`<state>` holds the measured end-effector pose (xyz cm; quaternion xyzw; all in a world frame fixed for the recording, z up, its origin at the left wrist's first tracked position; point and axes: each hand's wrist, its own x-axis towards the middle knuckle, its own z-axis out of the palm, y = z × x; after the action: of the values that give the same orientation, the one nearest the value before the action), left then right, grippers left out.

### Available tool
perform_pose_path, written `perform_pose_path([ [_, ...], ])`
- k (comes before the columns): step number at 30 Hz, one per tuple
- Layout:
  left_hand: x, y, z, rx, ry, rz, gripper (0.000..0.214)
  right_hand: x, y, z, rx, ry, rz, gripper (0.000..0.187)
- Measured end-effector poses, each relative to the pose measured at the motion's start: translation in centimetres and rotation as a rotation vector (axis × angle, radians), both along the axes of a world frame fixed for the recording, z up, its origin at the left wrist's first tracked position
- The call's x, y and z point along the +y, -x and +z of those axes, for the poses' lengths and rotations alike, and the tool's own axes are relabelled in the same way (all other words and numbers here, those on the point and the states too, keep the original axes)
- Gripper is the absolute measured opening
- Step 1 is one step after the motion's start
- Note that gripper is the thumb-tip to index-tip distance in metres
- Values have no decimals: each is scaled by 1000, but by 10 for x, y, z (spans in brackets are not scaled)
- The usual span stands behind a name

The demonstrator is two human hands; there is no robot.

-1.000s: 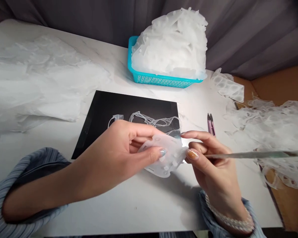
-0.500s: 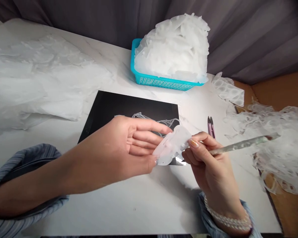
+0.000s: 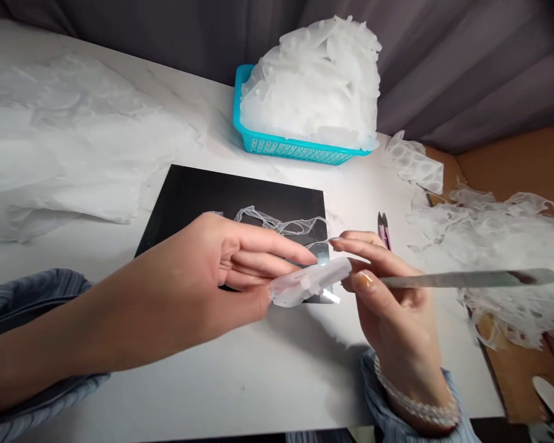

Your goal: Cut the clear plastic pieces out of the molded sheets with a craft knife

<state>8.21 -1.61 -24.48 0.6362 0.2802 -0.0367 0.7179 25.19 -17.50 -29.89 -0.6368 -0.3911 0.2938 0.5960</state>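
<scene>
Head cam, here we go: L hand [image 3: 189,277] is curled, not fully shut, thumb & fingertips pinching a cloudy white plastic piece [image 3: 307,284] w/ little stubs on it. Piece sits between both hands, held up over the lower R corner of the black mat [image 3: 221,197]. R hand [image 3: 397,307] is closed round a long flat metal blade [image 3: 466,279], thumb on top, tip pointing away to the R, index stretched out just over the piece's end. Pearly bracelet [image 3: 415,400] on R wrist, striped sleeves [image 3: 28,301] pushed back on both arms.

On the white table [image 3: 258,381]: thin plastic scraps [image 3: 277,221] on the mat, small purple snips [image 3: 383,231] just past R hand, blue basket [image 3: 300,151] heaped w/ white plastic bits [image 3: 314,80]. Big crumpled plastic sheet [image 3: 74,135] far L, holey strip [image 3: 415,163] & lacy plastic heap [image 3: 503,258] far R, by the cardboard [image 3: 512,381].
</scene>
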Motion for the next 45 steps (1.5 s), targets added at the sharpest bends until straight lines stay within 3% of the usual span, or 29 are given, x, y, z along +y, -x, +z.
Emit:
perform_pose_path([
  [7,-6,-3,2,-38,-38,-30,35,-2,7,6,-106,-48,87,16],
  [14,-9,-1,-8,-109,30,-9,39,-3,10,1,169,14,14,8],
  [20,-9,0,-15,-173,102,22,43,0,9,0,183,52,-22,1],
  [28,-6,2,-13,-45,8,57,62,6,11,1,375,72,-16,5],
  [32,-8,2,-11,-51,-5,108,55,7,13,2,394,93,-38,5],
  [36,-8,1,-11,-31,47,120,51,9,14,3,427,112,-44,8],
  [40,-4,-4,-26,-38,124,50,51,9,15,3,478,151,-2,7],
  [45,-4,-11,-36,-93,293,58,39,6,9,-1,473,168,19,28],
])
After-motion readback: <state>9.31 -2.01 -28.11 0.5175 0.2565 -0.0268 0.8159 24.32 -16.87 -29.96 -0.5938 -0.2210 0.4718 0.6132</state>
